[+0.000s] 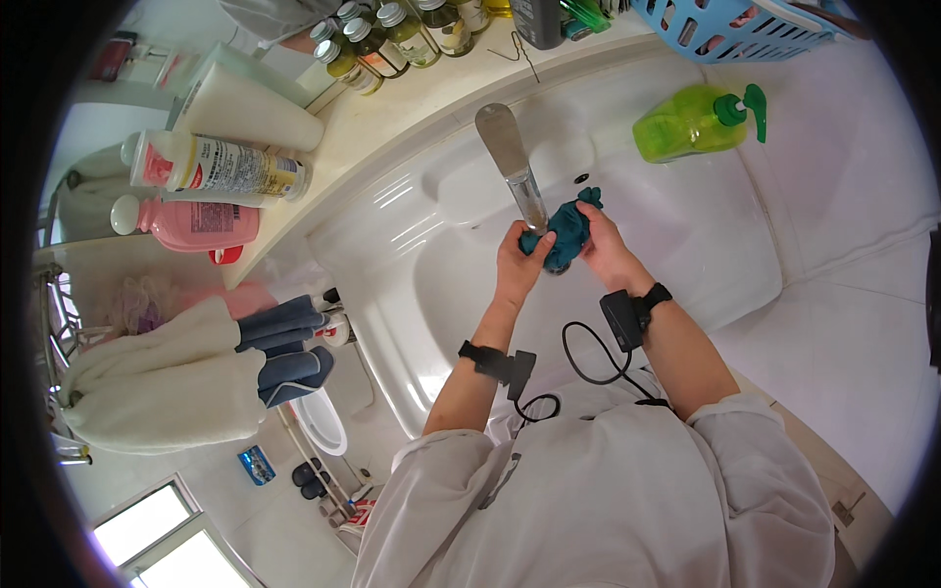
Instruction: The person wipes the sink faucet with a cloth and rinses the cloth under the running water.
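A crumpled teal cloth (567,234) is bunched between my two hands under the faucet (518,165) of a white washbasin (456,294). My left hand (520,257) pinches the cloth's left end, close below the spout. On the other side, my right hand (606,246) grips the right part, with a tuft sticking up past the thumb. The drain below is mostly hidden by the cloth. Whether water is running is hard to tell. Each wrist wears a black strap with a small cabled device.
A green pump bottle (687,125) stands on the basin's right ledge, near a blue plastic basket (742,29). Several small capped bottles (382,44) line the back shelf. To the left are a pink bottle (206,224), a white tube (246,117) and a hanging white towel (169,375).
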`<state>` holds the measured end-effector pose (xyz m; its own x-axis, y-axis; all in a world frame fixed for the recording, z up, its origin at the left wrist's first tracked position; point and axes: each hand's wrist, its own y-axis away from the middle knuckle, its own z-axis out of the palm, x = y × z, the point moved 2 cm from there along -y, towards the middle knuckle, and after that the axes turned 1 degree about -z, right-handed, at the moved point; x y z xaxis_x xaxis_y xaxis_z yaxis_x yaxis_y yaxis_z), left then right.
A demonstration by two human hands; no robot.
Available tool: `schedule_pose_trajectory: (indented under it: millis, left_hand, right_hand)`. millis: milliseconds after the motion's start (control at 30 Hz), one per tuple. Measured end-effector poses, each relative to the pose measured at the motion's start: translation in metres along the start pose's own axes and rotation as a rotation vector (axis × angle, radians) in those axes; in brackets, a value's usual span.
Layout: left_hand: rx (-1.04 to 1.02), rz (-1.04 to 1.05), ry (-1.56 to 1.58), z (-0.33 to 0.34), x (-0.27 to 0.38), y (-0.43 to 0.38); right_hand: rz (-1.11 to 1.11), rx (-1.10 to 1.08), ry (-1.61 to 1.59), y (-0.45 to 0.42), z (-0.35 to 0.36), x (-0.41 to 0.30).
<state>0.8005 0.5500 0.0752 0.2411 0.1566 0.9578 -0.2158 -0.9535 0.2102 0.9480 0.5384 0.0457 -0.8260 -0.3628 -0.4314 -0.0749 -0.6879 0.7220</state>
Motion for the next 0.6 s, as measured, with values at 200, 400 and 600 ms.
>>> schedule_pose_trajectory:
  millis: [200, 400, 600]
  left_hand:
    - [0.128, 0.208, -0.616, 0.036, 0.028, 0.003]
    - [0.200, 0.099, -0.387, -0.006, -0.067, -0.039]
    - [0.008, -0.065, 0.055, 0.007, -0.010, -0.003]
  right_hand:
    - [-0.014, -0.274, -0.067, -0.025, -0.027, 0.048]
    - [0.119, -0.047, -0.100, 0.006, 0.015, 0.042]
    - [0.064, 0.038, -0.127, 0.007, 0.008, 0.016]
